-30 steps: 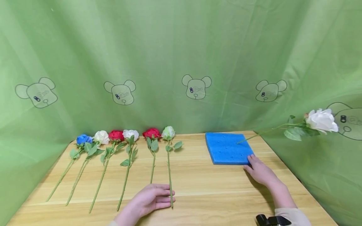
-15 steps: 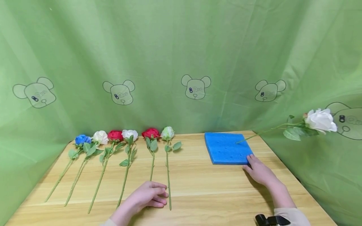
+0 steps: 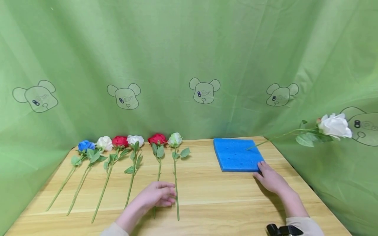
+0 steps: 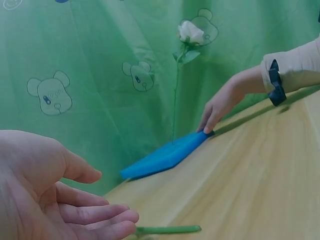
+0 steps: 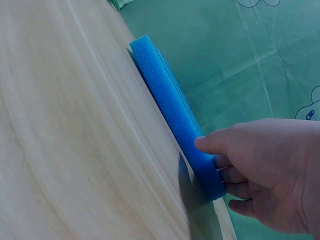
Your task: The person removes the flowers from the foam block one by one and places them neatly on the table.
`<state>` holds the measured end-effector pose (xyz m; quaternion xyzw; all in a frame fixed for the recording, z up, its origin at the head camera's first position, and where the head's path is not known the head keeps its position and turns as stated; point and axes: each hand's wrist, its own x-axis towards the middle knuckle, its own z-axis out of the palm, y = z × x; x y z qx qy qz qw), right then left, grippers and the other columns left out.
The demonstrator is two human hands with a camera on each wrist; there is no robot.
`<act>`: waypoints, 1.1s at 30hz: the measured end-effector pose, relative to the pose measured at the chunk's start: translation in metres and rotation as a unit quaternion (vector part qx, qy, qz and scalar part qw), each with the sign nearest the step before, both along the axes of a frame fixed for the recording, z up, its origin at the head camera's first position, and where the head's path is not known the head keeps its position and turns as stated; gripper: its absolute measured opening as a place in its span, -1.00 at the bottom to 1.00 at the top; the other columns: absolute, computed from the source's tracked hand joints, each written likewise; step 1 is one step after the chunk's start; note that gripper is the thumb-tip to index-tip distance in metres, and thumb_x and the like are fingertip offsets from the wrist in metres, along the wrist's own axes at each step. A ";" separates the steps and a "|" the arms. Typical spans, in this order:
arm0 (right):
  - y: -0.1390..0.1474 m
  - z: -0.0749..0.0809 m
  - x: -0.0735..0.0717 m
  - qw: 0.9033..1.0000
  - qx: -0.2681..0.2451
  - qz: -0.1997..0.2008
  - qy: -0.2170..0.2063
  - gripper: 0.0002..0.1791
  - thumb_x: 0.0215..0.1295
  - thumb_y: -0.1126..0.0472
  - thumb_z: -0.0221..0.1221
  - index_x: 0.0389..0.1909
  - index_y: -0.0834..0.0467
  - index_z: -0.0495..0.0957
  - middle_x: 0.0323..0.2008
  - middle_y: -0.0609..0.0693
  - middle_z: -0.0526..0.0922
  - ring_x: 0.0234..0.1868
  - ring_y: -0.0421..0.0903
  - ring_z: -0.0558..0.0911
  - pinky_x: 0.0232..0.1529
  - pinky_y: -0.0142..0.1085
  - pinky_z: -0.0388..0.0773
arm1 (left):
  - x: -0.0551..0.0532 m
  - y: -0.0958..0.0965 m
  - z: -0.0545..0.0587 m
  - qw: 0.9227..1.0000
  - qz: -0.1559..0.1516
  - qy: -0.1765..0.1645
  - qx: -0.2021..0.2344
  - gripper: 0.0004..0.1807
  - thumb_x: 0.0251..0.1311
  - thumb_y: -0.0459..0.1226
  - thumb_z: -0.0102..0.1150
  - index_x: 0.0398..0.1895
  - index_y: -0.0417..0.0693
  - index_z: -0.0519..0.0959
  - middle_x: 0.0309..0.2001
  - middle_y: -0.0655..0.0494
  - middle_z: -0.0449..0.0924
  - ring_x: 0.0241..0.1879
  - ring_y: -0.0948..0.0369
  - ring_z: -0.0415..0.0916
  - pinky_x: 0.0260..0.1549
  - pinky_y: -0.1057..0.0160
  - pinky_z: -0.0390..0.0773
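Observation:
In the head view my left hand point(image 3: 159, 195) hovers low over the table at the stem of a pale green-and-white rose point(image 3: 175, 140). Its fingers are loosely bent with the thumb apart, and the left wrist view shows the palm with nothing in it; the end of a stem point(image 4: 172, 230) lies just past the fingertips. A red rose point(image 3: 157, 139) passes partly beneath this hand. My right hand point(image 3: 271, 179) holds the near right corner of a blue foam board point(image 3: 237, 157), thumb on its front edge. A white rose point(image 3: 335, 126) stands in the foam on its stem.
Further left lie a blue rose point(image 3: 87, 146), a cream rose point(image 3: 105, 143), another red rose point(image 3: 120, 141) and a white one, stems toward the front. Everything rests on a wooden table point(image 3: 212, 196) with a green curtain point(image 3: 165, 65) behind and beside it.
My left hand has slid a little away from the front edge and slightly left, along the green-and-white rose's stem. The right hand and foam stay put.

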<state>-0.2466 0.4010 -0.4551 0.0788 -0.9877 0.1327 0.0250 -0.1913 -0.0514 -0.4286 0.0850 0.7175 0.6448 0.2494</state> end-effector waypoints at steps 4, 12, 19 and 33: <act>0.000 0.001 0.000 1.000 0.000 0.000 -0.001 -0.32 0.44 0.10 0.04 0.30 0.59 0.18 0.34 0.60 0.10 0.35 0.51 0.16 0.35 0.30 0.18 | -0.007 0.005 0.009 1.000 -0.004 0.009 0.009 -0.43 0.33 -0.26 0.05 0.30 -0.47 0.29 0.01 -0.29 0.59 -0.22 0.19 0.66 -0.07 0.19 0.70; -0.001 0.006 0.004 1.000 -0.005 -0.001 -0.005 -0.32 0.44 0.11 0.05 0.29 0.60 0.18 0.34 0.61 0.10 0.35 0.52 0.15 0.34 0.32 0.17 | -0.021 0.024 0.029 0.999 -0.005 0.041 0.020 -0.46 0.35 -0.22 0.07 0.29 -0.36 0.34 0.04 -0.19 0.60 -0.08 0.06 0.65 0.04 0.11 0.66; -0.002 0.006 0.003 1.000 -0.003 -0.001 -0.002 -0.32 0.43 0.12 0.05 0.29 0.60 0.19 0.33 0.61 0.11 0.35 0.52 0.15 0.34 0.31 0.18 | -0.033 0.050 0.039 0.997 0.006 0.052 0.048 -0.53 0.34 -0.24 0.08 0.26 -0.26 0.41 0.04 -0.13 0.62 -0.01 -0.02 0.63 0.09 0.07 0.63; -0.002 0.004 0.002 1.000 -0.001 -0.002 -0.003 -0.32 0.44 0.10 0.04 0.30 0.58 0.18 0.35 0.59 0.10 0.36 0.50 0.15 0.34 0.30 0.18 | -0.053 0.101 0.056 0.989 0.050 0.080 0.111 -0.58 0.40 -0.22 0.06 0.24 -0.23 0.45 0.08 -0.18 0.60 -0.04 0.07 0.66 0.06 0.11 0.65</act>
